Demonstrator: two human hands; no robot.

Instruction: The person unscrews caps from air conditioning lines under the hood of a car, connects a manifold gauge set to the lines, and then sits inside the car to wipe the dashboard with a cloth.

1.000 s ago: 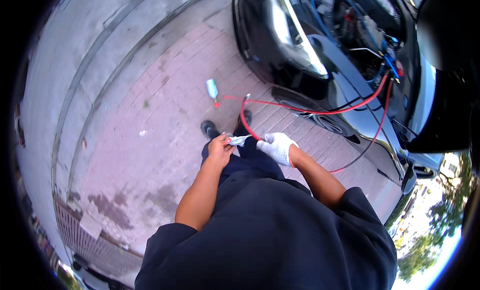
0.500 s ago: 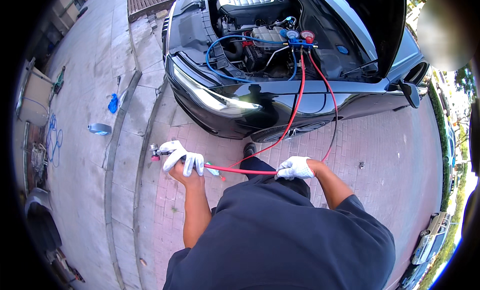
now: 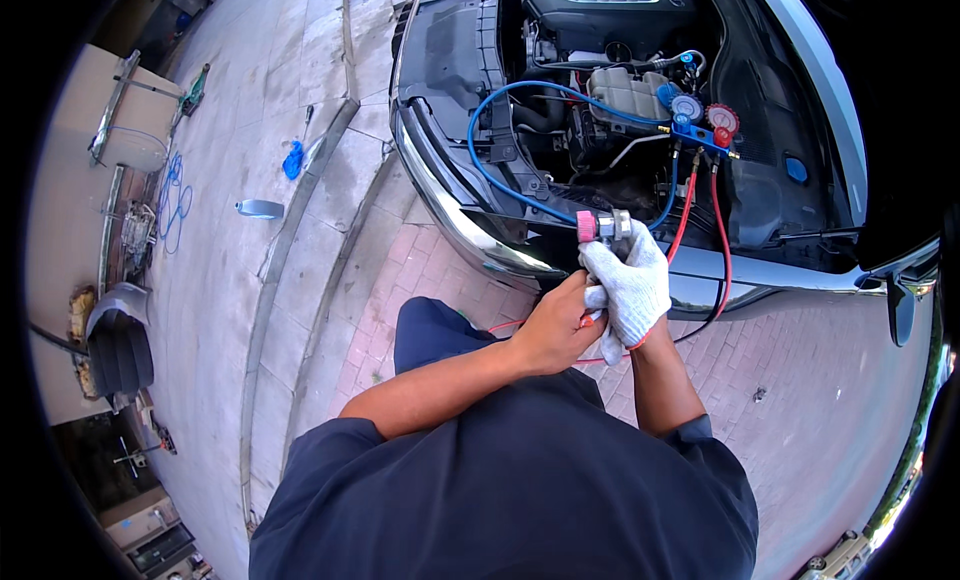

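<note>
The coupler [image 3: 605, 226], with its pink knob, lies left of the manifold [image 3: 703, 137] and nearer the person. The gloved right hand [image 3: 636, 288] is curled closed around it; the bare left hand [image 3: 553, 326] is closed too, apparently pinching a loose glove [image 3: 613, 348].

One hand seems to be minding two things, so a tug on the loose glove could twist the coupler free, since knit cloth may slip on metal. Dropped, it might chip the fender [image 3: 690, 294], below the manifold in view. What joins the coupler's lower end is hidden by the fingers.

The blue hose [image 3: 483, 162] loops left from the manifold and passes behind the coupler, where it could snag. Two red hoses [image 3: 726, 258] hang from the manifold toward the person, right of the hands; a swinging elbow could pull on them and drag the manifold.

Beyond the manifold is the engine cover [image 3: 605, 22]; well left of it, on the pavement, lies a bottle [image 3: 260, 210].
</note>
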